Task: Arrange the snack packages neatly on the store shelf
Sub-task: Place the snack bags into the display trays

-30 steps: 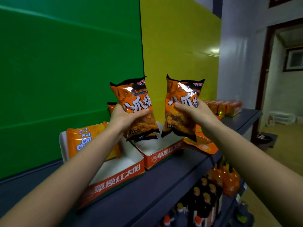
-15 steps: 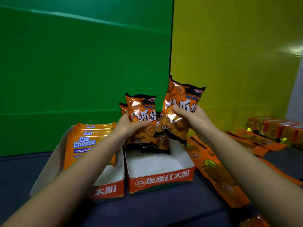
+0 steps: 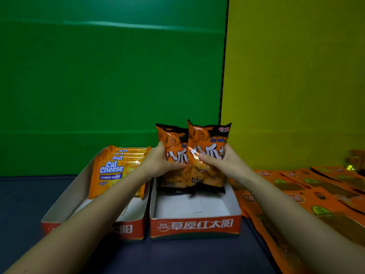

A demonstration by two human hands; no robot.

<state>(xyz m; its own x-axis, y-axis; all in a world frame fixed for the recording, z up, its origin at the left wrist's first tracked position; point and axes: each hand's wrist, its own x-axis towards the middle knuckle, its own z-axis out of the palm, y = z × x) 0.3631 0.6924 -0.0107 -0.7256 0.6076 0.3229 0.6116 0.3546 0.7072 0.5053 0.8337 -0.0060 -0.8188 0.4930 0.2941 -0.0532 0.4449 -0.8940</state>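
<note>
Gripping two crinkly, glossy orange-and-black snack bags [image 3: 209, 139], one per left hand [image 3: 158, 163] and right hand [image 3: 223, 165], upright and overlapping at the back edge of the right cardboard tray [image 3: 195, 226]. Alongside, a second tray [image 3: 65, 202] holding four foil Cal Cheese packs [image 3: 111, 175]; flat orange pouches [image 3: 308, 194] toward the dark shelf's [image 3: 177, 256] right edge.

both forearms reach forward, converging. left hand [image 3: 158, 164] grips left snack bag [image 3: 172, 141]; right hand [image 3: 225, 165] grips right snack bag [image 3: 207, 139], thumbs in front.

A shop: a dark shelf [image 3: 29, 194] carries open red display cartons [image 3: 195, 227], one stocked with upright Cal Cheese wafer packs [image 3: 110, 175], while flat orange packets [image 3: 296, 192] lie in rows toward its right edge.
</note>
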